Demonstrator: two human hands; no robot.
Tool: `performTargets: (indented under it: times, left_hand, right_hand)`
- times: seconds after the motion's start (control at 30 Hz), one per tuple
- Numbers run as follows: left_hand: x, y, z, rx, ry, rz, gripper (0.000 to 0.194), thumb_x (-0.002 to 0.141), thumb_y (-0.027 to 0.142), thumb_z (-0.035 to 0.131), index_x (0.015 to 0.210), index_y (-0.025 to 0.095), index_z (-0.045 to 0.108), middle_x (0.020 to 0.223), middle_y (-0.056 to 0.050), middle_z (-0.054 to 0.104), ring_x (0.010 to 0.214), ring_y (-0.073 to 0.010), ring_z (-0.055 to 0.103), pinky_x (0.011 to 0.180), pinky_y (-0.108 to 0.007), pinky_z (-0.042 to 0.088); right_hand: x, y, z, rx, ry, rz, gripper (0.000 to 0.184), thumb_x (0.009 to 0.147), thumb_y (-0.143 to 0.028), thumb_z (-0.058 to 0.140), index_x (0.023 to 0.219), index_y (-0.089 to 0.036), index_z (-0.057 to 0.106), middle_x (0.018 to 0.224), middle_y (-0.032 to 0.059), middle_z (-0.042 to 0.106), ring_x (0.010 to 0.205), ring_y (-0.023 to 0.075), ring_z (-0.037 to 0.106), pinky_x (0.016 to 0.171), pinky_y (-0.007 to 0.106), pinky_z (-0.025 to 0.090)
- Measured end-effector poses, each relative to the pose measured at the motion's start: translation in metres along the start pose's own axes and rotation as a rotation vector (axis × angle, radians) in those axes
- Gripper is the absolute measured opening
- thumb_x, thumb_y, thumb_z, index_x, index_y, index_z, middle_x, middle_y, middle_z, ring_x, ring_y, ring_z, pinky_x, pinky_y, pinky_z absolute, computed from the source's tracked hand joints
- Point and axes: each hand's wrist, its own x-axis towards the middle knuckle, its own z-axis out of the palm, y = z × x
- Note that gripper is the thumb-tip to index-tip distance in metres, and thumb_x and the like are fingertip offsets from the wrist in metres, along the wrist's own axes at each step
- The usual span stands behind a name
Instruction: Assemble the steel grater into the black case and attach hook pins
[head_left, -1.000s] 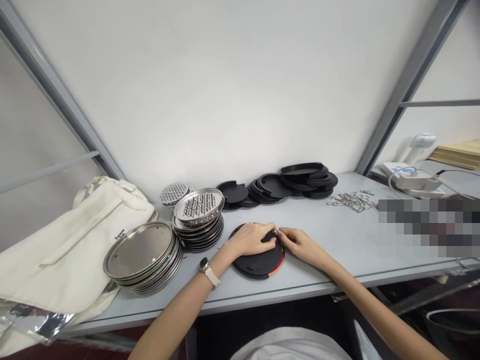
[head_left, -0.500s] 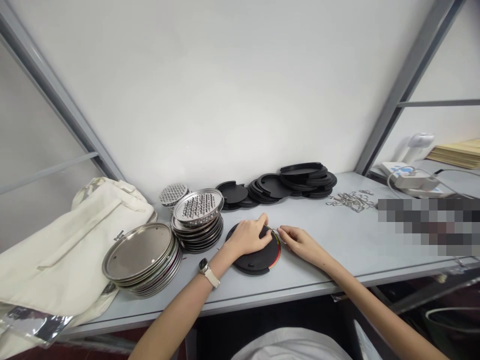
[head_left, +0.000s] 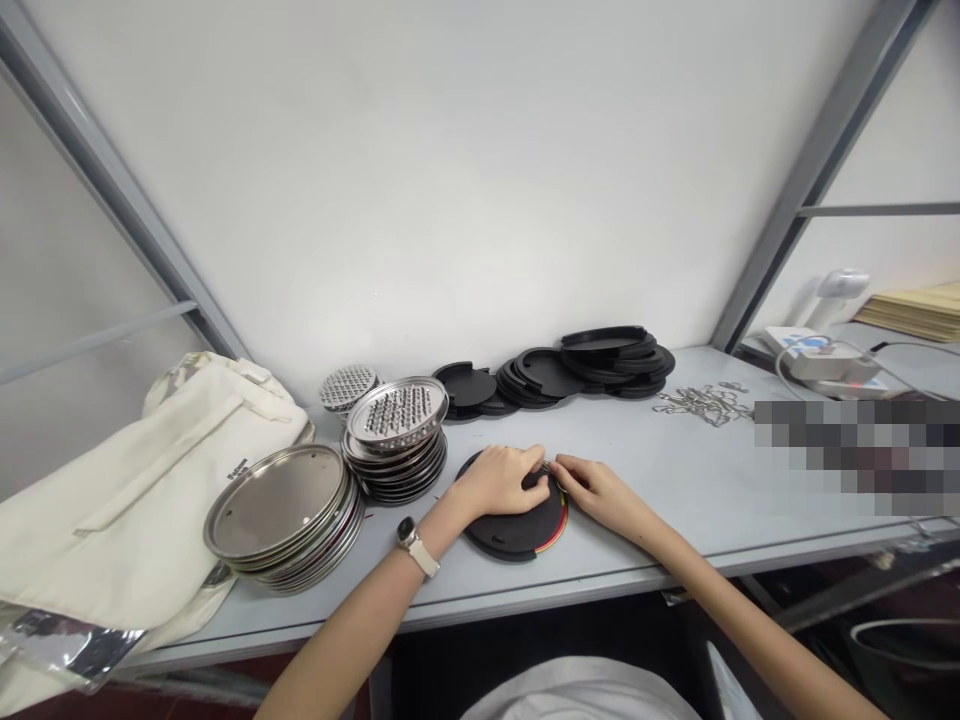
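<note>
A black round plastic disc [head_left: 514, 525] lies flat on the table in front of me, with a red and yellow rim showing along its right edge. My left hand [head_left: 504, 482] rests on top of it, the fingers curled and closed at its upper right edge. Against that same edge, the closed fingertips of my right hand [head_left: 592, 487] meet the left ones. A small thin metal piece [head_left: 547, 465] shows between the two hands; fingers cover most of it.
Stacked metal discs [head_left: 281, 505] and graters [head_left: 397, 412] stand to the left, beside a cream cloth bag [head_left: 172, 450]. More black discs [head_left: 555, 370] are piled along the wall. Several wire clips [head_left: 705, 402] lie at the right. A power strip [head_left: 847, 365] with cables sits beyond.
The black disc has shifted slightly toward me and to the right. My left fingers have curled in, and both hands' fingertips have come closer together at its edge.
</note>
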Motion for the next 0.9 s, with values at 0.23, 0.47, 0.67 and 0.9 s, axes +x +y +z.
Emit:
performTargets:
  times: [0.23, 0.47, 0.67, 0.9]
  left_hand:
    - [0.0015, 0.0007, -0.0021, -0.021, 0.004, -0.069, 0.020, 0.080, 0.038, 0.053, 0.089, 0.021, 0.049, 0.072, 0.001, 0.061, 0.066, -0.0182, 0.059, 0.058, -0.026, 0.035]
    - [0.0020, 0.0008, 0.0003, -0.007, 0.014, -0.082, 0.028, 0.082, 0.040, 0.050, 0.103, 0.022, 0.048, 0.078, -0.001, 0.064, 0.071, -0.0212, 0.061, 0.061, -0.028, 0.039]
    - [0.0013, -0.0013, -0.0002, -0.035, -0.035, -0.040, 0.022, 0.085, 0.037, 0.047, 0.100, 0.020, 0.049, 0.069, 0.001, 0.061, 0.064, -0.0182, 0.059, 0.058, -0.025, 0.038]
    - [0.0019, -0.0023, -0.0021, -0.093, -0.024, -0.022, 0.020, 0.086, 0.030, 0.047, 0.104, 0.020, 0.049, 0.068, 0.002, 0.059, 0.063, -0.0151, 0.058, 0.057, -0.024, 0.037]
  right_hand:
    - [0.0015, 0.0013, -0.0003, -0.036, -0.020, -0.022, 0.034, 0.093, -0.037, 0.030, 0.065, -0.020, 0.038, 0.056, -0.0042, 0.043, 0.052, 0.0108, 0.041, 0.054, 0.024, 0.028]
    - [0.0004, 0.0008, -0.0006, -0.039, -0.024, -0.012, 0.033, 0.093, -0.036, 0.029, 0.066, -0.020, 0.039, 0.058, -0.0039, 0.045, 0.054, 0.0111, 0.044, 0.055, 0.024, 0.030]
    - [0.0008, 0.0024, 0.0003, -0.038, -0.019, -0.015, 0.035, 0.093, -0.038, 0.029, 0.066, -0.020, 0.038, 0.057, -0.0042, 0.045, 0.053, 0.0110, 0.042, 0.055, 0.024, 0.030]
    - [-0.0008, 0.0006, -0.0002, -0.015, -0.041, -0.017, 0.039, 0.094, -0.043, 0.026, 0.066, -0.020, 0.042, 0.058, -0.0028, 0.046, 0.055, 0.0121, 0.043, 0.055, 0.025, 0.031]
